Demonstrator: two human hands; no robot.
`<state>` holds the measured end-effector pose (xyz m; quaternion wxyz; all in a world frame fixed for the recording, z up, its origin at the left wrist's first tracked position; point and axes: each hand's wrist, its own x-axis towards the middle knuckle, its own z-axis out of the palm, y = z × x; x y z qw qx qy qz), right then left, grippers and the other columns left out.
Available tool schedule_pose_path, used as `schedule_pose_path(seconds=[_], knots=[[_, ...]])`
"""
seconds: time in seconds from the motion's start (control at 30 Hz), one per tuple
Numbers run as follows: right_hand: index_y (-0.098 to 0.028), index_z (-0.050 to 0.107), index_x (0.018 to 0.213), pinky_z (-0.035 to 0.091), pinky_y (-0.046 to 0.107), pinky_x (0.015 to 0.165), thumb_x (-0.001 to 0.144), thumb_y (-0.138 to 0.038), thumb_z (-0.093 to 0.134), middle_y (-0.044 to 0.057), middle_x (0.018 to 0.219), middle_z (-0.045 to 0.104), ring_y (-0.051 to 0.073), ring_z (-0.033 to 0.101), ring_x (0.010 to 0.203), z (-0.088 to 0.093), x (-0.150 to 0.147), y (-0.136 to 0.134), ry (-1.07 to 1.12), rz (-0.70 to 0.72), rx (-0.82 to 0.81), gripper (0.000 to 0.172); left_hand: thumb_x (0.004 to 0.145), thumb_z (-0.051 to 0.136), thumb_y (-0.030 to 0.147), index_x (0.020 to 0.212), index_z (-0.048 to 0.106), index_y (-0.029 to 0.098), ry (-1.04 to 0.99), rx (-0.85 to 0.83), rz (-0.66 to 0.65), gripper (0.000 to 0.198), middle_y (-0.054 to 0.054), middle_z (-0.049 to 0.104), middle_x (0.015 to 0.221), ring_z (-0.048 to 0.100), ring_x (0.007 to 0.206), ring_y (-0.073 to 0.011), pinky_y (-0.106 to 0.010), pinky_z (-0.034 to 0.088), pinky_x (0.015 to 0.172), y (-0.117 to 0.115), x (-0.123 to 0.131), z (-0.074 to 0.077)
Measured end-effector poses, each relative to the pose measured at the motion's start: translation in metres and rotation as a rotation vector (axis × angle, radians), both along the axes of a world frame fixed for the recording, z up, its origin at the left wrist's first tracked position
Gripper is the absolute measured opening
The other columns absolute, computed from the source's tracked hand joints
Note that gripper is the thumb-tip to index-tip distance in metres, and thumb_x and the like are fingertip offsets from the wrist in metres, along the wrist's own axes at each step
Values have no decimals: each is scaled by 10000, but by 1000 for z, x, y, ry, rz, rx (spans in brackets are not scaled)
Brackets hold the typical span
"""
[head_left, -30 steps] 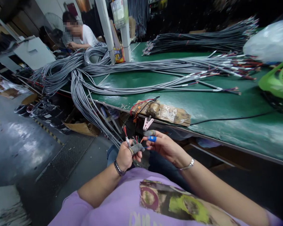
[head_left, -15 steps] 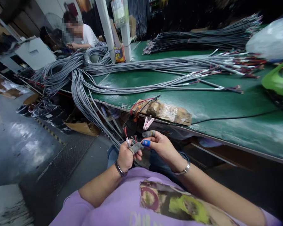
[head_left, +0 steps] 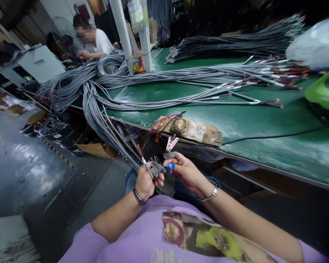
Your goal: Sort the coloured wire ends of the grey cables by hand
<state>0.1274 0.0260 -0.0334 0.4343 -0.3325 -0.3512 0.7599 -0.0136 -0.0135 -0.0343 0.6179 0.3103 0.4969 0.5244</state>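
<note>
In front of my lap, my left hand (head_left: 148, 178) is closed on the end of a grey cable (head_left: 130, 159), with grey covers on its thumb and finger. Thin coloured wires (head_left: 155, 160) fan out above the thumb, and a white-sleeved end with red wires (head_left: 141, 154) sticks up beside them. My right hand (head_left: 185, 171) pinches the tip of an orange-looking wire against the left thumb; a blue wrap covers its thumb and a grey cover one finger. Just above the right fingers, a pink clip (head_left: 171, 143) hangs at the bench edge.
A wooden board (head_left: 197, 132) with a lump and wires lies on the green bench's (head_left: 252, 128) front edge. Long grey cables (head_left: 164, 76) run across the bench, some drooping to my lap. Black cables (head_left: 235, 45), a plastic bag (head_left: 315, 44) and a green basket (head_left: 325, 91) lie beyond. A co-worker (head_left: 98, 42) sits far left.
The white-sleeved end with red wires has shifted left and tilted. Both hands have moved very slightly left, and an orange wire now shows between the thumbs.
</note>
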Motion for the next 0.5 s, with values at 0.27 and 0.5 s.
schedule_pose_path(seconds=[0.27, 0.5], knots=[[-196, 574, 828, 388, 250, 600, 597, -238, 781, -19, 701, 645, 110, 551, 627, 5, 3, -7, -152, -79, 106, 313, 713, 669, 408, 628, 522, 153, 57, 15, 68, 307, 17, 587, 475, 487, 324, -66, -167, 251, 325, 0, 2, 1], [-190, 575, 837, 370, 251, 569, 610, -222, 745, -17, 692, 627, 110, 522, 604, 7, 8, -3, -161, -72, 107, 285, 729, 674, 393, 625, 532, 150, 203, 60, -66, 299, 8, 609, 501, 518, 350, -69, -164, 286, 342, -5, 1, 1]])
